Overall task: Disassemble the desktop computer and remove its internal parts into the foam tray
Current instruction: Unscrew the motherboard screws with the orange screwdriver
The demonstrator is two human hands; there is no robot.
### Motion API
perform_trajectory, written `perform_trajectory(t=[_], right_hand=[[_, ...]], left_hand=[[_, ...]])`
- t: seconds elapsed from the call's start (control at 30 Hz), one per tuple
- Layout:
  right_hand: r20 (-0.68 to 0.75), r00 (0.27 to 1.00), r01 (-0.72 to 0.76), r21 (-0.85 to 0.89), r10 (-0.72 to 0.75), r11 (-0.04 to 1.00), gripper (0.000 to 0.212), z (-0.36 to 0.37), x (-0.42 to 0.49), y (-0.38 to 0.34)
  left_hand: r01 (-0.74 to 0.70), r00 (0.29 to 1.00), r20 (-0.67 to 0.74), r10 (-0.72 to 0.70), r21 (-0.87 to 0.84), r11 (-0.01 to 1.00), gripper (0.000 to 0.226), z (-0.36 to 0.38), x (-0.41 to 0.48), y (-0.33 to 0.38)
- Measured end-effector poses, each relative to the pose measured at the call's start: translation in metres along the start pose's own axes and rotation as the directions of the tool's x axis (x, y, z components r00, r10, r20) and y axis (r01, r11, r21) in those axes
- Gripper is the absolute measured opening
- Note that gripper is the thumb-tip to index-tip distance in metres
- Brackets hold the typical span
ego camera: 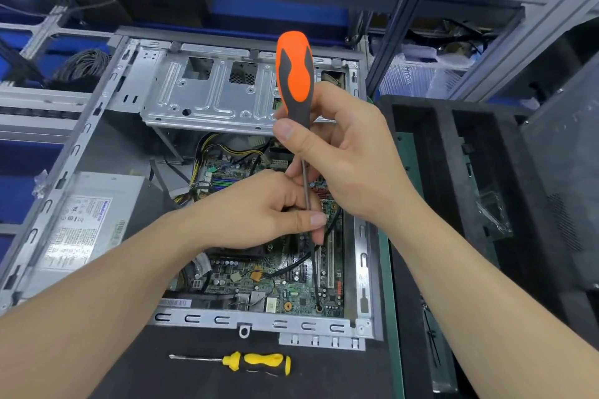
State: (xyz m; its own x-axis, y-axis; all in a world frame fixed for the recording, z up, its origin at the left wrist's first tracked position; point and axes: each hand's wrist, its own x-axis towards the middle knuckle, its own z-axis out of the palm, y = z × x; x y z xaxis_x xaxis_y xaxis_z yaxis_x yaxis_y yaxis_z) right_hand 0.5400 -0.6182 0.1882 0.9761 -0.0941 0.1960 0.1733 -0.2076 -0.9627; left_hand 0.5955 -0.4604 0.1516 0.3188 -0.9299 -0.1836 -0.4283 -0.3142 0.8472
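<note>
The circuit board (291, 282) lies flat inside the open computer case (201, 97) on the desk, thin, stiff and likely fragile, best lifted by its bare edges once unscrewed. The right hand (343, 159) is closed round the orange screwdriver (296, 81), tip down near a board screw; the left hand (259, 210) pinches its shaft, steadying it

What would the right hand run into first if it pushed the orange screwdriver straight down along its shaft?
Probably the motherboard: the orange screwdriver in the right hand already has its tip at a screw hole there, though contact is unclear.
</note>
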Motion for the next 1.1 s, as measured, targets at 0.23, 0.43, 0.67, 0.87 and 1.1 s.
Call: perform_trajectory(t=[0.23, 0.43, 0.67, 0.87, 1.1], right_hand=[[0.005, 1.000, 0.001, -0.021, -0.001, 1.000, 0.011, -0.001, -0.001, 0.000], [-0.001, 1.000, 0.006, -0.019, -0.006, 1.000, 0.013, 0.000, -0.002, 0.000], [0.013, 0.999, 0.038, 0.001, -0.038, 0.999, 0.010, -0.001, -0.005, -0.002], [0.129, 0.990, 0.045, 0.098, -0.058, 0.994, 0.012, -0.008, -0.010, -0.006], [0.435, 0.893, -0.002, 0.255, -0.113, 0.967, 0.018, -0.023, -0.022, -0.026]], left_hand=[[-0.011, 1.000, -0.002, 0.011, -0.008, 1.000, 0.031, 0.001, 0.001, 0.001], [-0.009, 1.000, 0.011, 0.009, -0.004, 1.000, 0.030, 0.001, 0.000, 0.002], [-0.021, 0.999, 0.031, 0.021, 0.022, 1.000, 0.030, 0.001, -0.001, 0.000], [-0.031, 0.996, 0.089, 0.030, 0.012, 0.999, 0.027, 0.003, -0.001, -0.002], [-0.009, 0.972, 0.232, 0.040, -0.134, 0.991, 0.013, 0.002, -0.006, 0.005]])
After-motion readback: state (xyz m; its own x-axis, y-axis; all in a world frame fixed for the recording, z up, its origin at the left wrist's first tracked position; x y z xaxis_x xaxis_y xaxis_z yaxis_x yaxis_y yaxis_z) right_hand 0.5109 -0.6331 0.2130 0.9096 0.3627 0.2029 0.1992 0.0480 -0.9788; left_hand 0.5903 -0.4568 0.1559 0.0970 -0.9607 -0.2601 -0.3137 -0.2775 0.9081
